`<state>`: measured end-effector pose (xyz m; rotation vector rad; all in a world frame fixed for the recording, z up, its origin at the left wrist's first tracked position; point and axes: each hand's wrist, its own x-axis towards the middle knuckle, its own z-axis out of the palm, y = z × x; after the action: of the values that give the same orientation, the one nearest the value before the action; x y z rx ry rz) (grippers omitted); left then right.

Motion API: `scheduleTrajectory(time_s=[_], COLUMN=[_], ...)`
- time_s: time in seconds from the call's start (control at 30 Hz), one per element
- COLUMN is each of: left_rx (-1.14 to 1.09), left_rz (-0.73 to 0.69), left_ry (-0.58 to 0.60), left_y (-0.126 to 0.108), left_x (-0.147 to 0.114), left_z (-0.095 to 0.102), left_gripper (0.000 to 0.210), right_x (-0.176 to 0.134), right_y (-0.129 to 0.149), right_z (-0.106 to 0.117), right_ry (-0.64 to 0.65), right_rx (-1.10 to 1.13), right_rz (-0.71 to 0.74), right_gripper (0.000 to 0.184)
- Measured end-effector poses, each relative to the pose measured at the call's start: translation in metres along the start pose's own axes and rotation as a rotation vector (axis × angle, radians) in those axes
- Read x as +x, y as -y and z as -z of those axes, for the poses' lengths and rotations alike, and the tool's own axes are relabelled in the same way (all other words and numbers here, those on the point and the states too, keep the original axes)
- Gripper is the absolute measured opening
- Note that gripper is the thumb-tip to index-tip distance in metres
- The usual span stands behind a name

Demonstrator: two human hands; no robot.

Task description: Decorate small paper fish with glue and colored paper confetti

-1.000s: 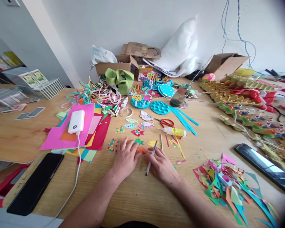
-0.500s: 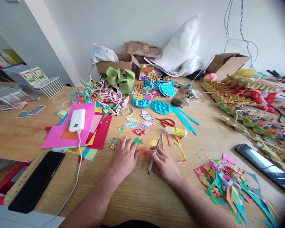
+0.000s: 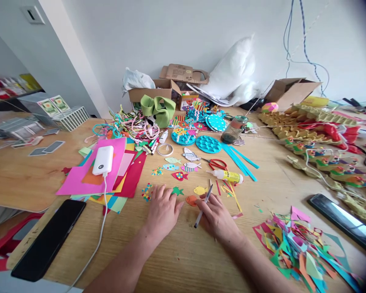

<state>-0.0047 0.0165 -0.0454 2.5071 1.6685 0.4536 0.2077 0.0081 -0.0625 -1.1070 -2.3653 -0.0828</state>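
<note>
My left hand (image 3: 163, 211) has slid off the orange paper fish (image 3: 190, 200) and lies flat and empty beside it on the table (image 3: 177, 252). My right hand (image 3: 216, 217) grips a pen (image 3: 203, 200) slanted across the fingers, touching the fish's near edge to steady it for drawing.

Just one camera here, head-worn, looking forward and down over the table (image 3: 183, 252) from its near edge. It sits close above the forearms, so the left hand (image 3: 163, 211) and right hand (image 3: 216, 217) land low in the middle. The far edge against the wall (image 3: 171, 36) shows too. Wide lens, corners dark and bent.
</note>
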Motion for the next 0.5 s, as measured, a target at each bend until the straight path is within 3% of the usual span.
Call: scheduleTrajectory(time_s=[0.3,0.5], left_rx=[0.005,-0.013], left_rz=[-0.006,-0.048], left_ry=[0.028,0.057], left_y=[-0.007,-0.009], left_x=[-0.005,-0.009], left_z=[0.007,0.009], left_gripper=[0.025,0.025], right_x=[-0.001,0.004], right_y=[-0.004,-0.010], right_z=[0.004,0.014], right_ry=[-0.001,-0.126], right_rx=[-0.042,0.130], right_rz=[-0.021,-0.099], right_gripper=[0.026,0.025])
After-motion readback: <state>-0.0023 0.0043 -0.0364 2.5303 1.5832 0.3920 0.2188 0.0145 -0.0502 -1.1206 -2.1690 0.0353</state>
